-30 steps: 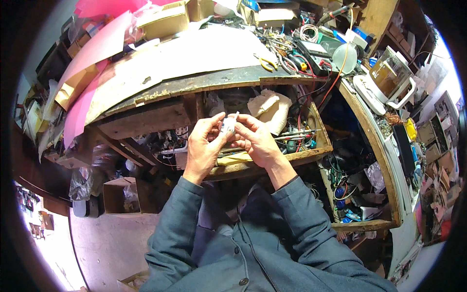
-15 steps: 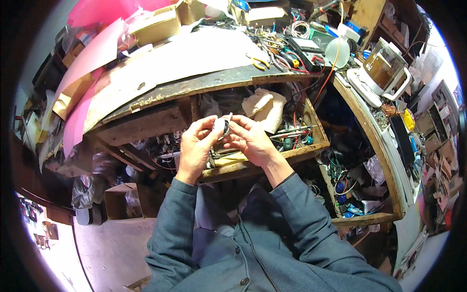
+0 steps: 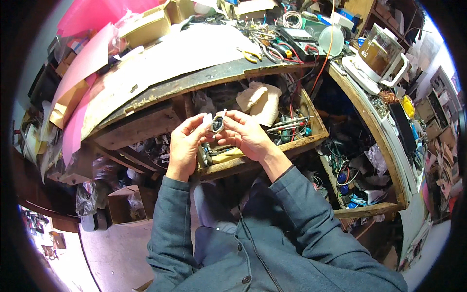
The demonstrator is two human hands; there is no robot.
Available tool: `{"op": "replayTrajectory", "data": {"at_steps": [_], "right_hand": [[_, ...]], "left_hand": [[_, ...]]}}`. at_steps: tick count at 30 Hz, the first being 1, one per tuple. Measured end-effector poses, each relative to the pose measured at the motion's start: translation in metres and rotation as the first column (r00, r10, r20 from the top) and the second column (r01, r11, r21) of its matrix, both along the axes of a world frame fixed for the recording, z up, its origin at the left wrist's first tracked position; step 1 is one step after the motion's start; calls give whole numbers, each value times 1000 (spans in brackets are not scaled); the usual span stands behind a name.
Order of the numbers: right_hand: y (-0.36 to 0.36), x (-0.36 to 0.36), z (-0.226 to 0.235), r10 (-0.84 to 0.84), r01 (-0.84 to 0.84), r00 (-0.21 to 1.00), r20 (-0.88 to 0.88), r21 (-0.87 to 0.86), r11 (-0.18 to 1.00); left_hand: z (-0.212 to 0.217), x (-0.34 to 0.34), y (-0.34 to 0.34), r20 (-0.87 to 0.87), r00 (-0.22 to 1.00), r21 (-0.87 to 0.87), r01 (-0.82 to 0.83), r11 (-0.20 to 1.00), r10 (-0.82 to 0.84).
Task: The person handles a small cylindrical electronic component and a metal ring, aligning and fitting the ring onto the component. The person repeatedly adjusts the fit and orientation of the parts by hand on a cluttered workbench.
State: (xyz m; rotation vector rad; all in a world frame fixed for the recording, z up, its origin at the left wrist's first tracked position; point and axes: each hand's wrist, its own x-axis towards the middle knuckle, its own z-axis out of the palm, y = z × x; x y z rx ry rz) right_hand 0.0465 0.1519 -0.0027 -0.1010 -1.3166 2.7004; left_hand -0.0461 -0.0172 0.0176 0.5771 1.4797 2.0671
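Bright even light, sharp centre, fisheye-bent edges.

A small dark, glossy round part (image 3: pixel 217 125) is held above a rough, worn wooden drawer (image 3: pixel 262 158). The worktop (image 3: pixel 160 92) is made of scuffed wood, covered by matt pale paper (image 3: pixel 185 51). The sleeves (image 3: pixel 168 228) are matt grey-blue cloth.

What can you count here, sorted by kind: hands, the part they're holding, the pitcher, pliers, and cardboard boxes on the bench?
Hands: 2, the left hand and the right hand
Small dark round part held between them: 1
Clear pitcher with brown liquid: 1
Yellow-handled pliers: 1
Cardboard boxes on the bench top: 2, one and another
Total: 7
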Motion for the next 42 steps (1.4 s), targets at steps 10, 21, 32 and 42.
{"op": "replayTrajectory", "data": {"at_steps": [10, 21, 32, 42], "right_hand": [[-3, 0, 0, -77, 76, 997, 17, 53, 996], [-4, -1, 1, -75, 74, 997, 20, 68, 995], [-4, -1, 1, -57, 55, 998, 16, 79, 995], [-6, -1, 2, -80, 76, 996, 29, 113, 991]], "left_hand": [[-6, -14, -18, 207, 969, 186, 93, 978, -132], [-10, -17, -30, 176, 968, 159, 151, 976, -178], [-15, -14, -18, 210, 972, 65, 95, 993, -107], [-4, -12, -17, 146, 984, 65, 97, 993, -106]]}}
